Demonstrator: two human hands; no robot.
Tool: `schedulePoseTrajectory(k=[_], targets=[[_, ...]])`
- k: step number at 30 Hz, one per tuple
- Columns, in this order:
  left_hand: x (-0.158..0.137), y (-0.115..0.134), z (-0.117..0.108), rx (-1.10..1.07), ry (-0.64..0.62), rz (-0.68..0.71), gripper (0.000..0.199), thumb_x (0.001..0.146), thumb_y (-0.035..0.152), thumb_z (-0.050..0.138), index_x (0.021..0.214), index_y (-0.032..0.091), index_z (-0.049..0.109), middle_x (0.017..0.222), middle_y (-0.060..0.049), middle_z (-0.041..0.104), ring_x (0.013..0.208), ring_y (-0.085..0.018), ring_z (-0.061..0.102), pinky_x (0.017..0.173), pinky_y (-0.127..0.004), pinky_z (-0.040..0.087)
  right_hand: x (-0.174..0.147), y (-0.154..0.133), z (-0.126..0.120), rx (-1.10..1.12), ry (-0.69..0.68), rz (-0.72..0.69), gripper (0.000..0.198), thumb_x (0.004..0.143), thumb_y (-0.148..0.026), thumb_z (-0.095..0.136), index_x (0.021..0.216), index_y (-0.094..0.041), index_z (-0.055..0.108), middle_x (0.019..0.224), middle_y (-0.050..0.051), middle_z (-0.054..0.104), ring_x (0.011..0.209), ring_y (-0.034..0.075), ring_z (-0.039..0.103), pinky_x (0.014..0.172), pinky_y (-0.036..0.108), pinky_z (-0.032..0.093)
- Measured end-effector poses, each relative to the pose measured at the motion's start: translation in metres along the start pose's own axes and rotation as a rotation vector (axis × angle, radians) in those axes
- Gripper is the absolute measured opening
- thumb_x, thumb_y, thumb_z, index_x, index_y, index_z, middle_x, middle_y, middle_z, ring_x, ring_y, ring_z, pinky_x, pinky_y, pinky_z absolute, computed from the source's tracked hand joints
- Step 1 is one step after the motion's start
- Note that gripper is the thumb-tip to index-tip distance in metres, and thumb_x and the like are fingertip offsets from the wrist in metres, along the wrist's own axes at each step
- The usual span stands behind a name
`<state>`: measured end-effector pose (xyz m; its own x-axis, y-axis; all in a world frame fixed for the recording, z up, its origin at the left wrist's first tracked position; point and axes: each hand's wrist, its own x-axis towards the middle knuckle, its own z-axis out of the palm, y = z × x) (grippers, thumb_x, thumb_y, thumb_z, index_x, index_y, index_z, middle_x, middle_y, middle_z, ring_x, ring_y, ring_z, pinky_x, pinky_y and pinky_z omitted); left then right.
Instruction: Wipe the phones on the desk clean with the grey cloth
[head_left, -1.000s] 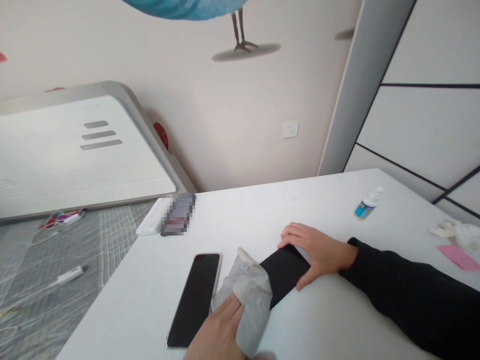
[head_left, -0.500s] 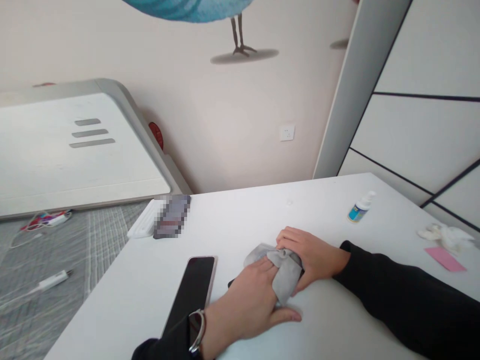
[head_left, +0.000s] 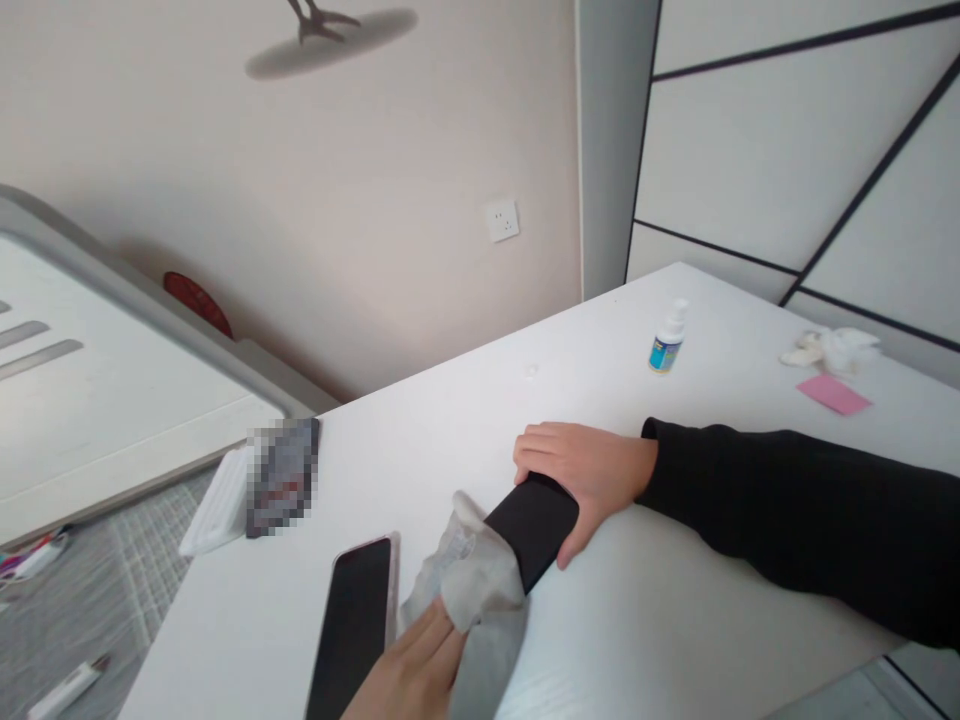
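Observation:
A black phone (head_left: 534, 522) lies flat on the white table, its near part covered by a crumpled grey cloth (head_left: 484, 580). My right hand (head_left: 581, 468) grips the far end of the phone, fingers along the far side and thumb on the near side. At the bottom, my left hand (head_left: 417, 668) presses the cloth down over the phone; its fingertips are partly hidden in the folds. A second phone (head_left: 356, 620), dark screen up with a pale rim, lies to the left of the cloth.
Farther back on the white table (head_left: 420, 450) stands a small spray bottle (head_left: 666, 340). A pink slip (head_left: 834, 394) and crumpled white tissue (head_left: 844, 350) lie at the right. A white item (head_left: 217, 505) and a blurred-out packet (head_left: 283, 480) sit at the left edge.
My left hand has drawn the cloth toward me and to the left, baring the phone's far part. My right hand stays at that end. The view has turned right.

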<state>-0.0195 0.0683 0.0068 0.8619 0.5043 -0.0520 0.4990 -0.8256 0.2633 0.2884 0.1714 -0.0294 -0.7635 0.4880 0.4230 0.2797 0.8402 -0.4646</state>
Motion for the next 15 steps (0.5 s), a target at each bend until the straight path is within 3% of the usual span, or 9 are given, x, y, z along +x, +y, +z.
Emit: schedulePoseTrajectory(k=[3, 7, 10, 13, 15], targets=[[0.053, 0.011, -0.019, -0.123, -0.094, -0.017, 0.065, 0.086, 0.061, 0.074, 0.136, 0.021, 0.060, 0.138, -0.013, 0.067, 0.132, -0.033, 0.061, 0.111, -0.046, 0.052, 0.000, 0.000, 0.000, -0.025, -0.010, -0.015, 0.070, 0.068, -0.076, 0.080, 0.103, -0.019, 0.059, 0.099, 0.007, 0.061, 0.091, 0.025, 0.055, 0.085, 0.039, 0.048], [0.093, 0.006, -0.031, -0.131, -0.125, -0.018, 0.053, 0.094, 0.063, 0.062, 0.125, 0.021, 0.064, 0.134, -0.011, 0.067, 0.127, -0.033, 0.060, 0.111, -0.052, 0.049, 0.000, 0.001, 0.000, -0.090, -0.008, 0.018, 0.072, 0.067, -0.080, 0.077, 0.101, -0.019, 0.058, 0.095, 0.006, 0.060, 0.086, 0.024, 0.053, 0.082, 0.040, 0.048], [0.085, -0.001, -0.028, -0.096, -0.108, -0.028, 0.049, 0.093, 0.061, 0.065, 0.126, 0.024, 0.065, 0.134, -0.009, 0.068, 0.125, -0.032, 0.063, 0.109, -0.050, 0.052, -0.001, 0.001, 0.001, -0.129, -0.007, 0.062, 0.073, 0.065, -0.081, 0.077, 0.099, -0.019, 0.059, 0.093, 0.005, 0.060, 0.084, 0.024, 0.053, 0.081, 0.040, 0.048], [0.051, -0.006, -0.020, 0.035, -0.012, -0.023, 0.054, 0.089, 0.055, 0.072, 0.131, 0.023, 0.063, 0.133, -0.008, 0.070, 0.122, -0.030, 0.067, 0.104, -0.042, 0.057, -0.001, -0.004, 0.003, -0.135, 0.004, 0.094, 0.076, 0.063, -0.081, 0.079, 0.102, -0.018, 0.060, 0.095, 0.005, 0.061, 0.085, 0.024, 0.054, 0.082, 0.040, 0.048], [0.021, -0.011, -0.010, 0.142, 0.097, 0.000, 0.033, 0.092, 0.039, 0.071, 0.122, 0.026, 0.068, 0.121, -0.002, 0.076, 0.114, -0.024, 0.072, 0.104, -0.032, 0.057, -0.002, -0.012, 0.006, -0.166, 0.016, 0.164, 0.078, 0.060, -0.081, 0.080, 0.100, -0.018, 0.059, 0.096, 0.005, 0.060, 0.085, 0.025, 0.055, 0.082, 0.042, 0.048]])
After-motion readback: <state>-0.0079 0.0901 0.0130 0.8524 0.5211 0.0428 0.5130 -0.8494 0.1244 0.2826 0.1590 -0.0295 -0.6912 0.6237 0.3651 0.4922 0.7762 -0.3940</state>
